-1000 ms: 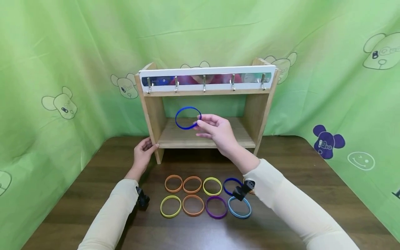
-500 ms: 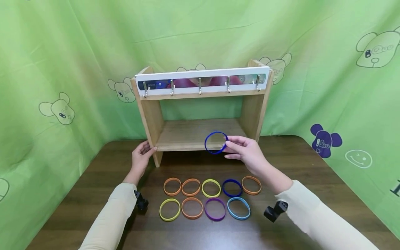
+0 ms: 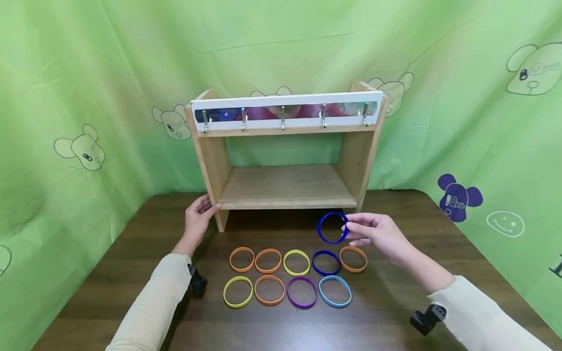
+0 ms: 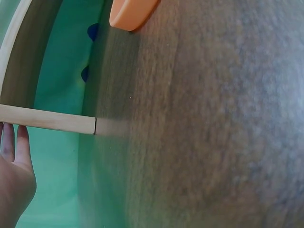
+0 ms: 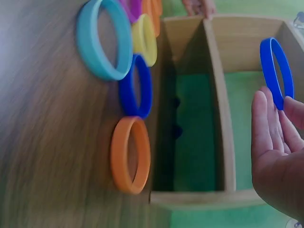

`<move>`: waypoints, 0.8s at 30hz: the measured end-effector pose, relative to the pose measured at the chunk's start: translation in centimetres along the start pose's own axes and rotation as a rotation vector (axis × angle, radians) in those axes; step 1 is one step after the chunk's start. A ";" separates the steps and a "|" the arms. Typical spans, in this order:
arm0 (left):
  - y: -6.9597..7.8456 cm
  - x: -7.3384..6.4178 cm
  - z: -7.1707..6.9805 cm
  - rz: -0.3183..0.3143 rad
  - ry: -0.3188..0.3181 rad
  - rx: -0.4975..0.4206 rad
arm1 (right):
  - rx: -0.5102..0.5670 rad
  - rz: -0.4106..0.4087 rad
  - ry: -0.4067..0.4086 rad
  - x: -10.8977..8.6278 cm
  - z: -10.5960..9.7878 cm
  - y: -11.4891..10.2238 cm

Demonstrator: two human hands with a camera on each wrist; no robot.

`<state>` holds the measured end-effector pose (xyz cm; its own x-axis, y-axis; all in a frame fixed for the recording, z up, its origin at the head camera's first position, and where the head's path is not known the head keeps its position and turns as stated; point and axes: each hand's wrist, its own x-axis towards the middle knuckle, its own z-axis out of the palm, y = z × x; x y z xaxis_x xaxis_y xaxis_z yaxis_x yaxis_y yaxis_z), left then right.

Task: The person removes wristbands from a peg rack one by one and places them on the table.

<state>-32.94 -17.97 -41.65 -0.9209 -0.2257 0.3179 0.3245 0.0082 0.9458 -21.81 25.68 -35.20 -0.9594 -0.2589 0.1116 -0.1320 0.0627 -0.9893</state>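
Note:
A blue silicone wristband (image 3: 320,229) is pinched between the thumb and fingers of my right hand (image 3: 384,236), held above the table just in front of the shelf's lower right. In the right wrist view the same blue wristband (image 5: 266,71) stands up from the fingertips. My left hand (image 3: 197,222) grips the left side panel of the wooden shelf (image 3: 287,202), thumb at its front edge. The left wrist view has the left hand's fingers (image 4: 23,147) against that panel's outer face. Several metal hooks (image 3: 283,118) line the shelf's white top rail, with no bands on them.
Two rows of wristbands lie on the brown table (image 3: 131,273): orange (image 3: 242,271), yellow (image 3: 237,306), dark blue (image 3: 326,274), purple (image 3: 301,306) and light blue (image 3: 335,305). A green patterned curtain (image 3: 281,48) hangs behind and at both sides.
My right hand has carried the blue wristband down and to the right, from before the shelf opening to above the table. My left hand stays at the shelf's left panel.

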 end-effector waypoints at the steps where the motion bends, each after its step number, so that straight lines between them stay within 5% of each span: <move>1: 0.1 0.0 0.0 -0.002 -0.003 -0.003 | -0.014 0.006 -0.005 -0.2 -0.3 0.1; 12: 3.0 -1.3 0.6 0.003 -0.038 0.009 | -0.065 0.070 -0.084 -2.6 -3.5 1.6; 24: 3.0 -1.4 0.3 0.013 -0.033 0.000 | -0.046 0.160 -0.235 -4.0 -5.8 4.4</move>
<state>-30.73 -17.34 -39.19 -0.9233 -0.1936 0.3319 0.3363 0.0106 0.9417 -20.00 32.63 -39.49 -0.8858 -0.4578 -0.0760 0.0003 0.1631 -0.9866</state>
